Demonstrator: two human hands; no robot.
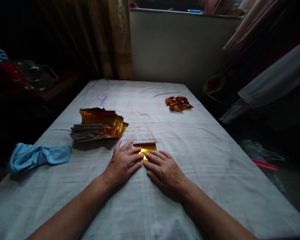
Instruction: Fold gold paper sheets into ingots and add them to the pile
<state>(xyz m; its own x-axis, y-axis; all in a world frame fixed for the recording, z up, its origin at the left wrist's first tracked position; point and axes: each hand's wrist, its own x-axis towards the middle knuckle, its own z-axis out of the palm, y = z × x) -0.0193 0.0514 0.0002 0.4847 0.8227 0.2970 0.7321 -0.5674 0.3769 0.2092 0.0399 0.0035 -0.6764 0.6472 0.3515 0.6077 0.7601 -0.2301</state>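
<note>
A small sheet of shiny gold foil paper [145,146] lies on the white cloth-covered table [150,206], its far edge slightly raised. My left hand [123,161] rests on its left side with the fingers stretched out and spread. From the right, my right hand [163,168] lies flat over the near right part, fingers extended. Both sets of fingertips almost meet at the near edge, covering part of the sheet. Beyond my left hand sits a thick stack of gold foil papers [98,116], curled and fanned. Several folded gold foil pieces [178,103] are heaped at the far right.
A crumpled light blue cloth [41,157] lies at the table's left edge. On a dark side surface to the left stands a glass jug [37,75]. A curtain [110,40] hangs behind. Hanging clothes [272,73] and a pink-handled item [265,164] are beyond the right edge.
</note>
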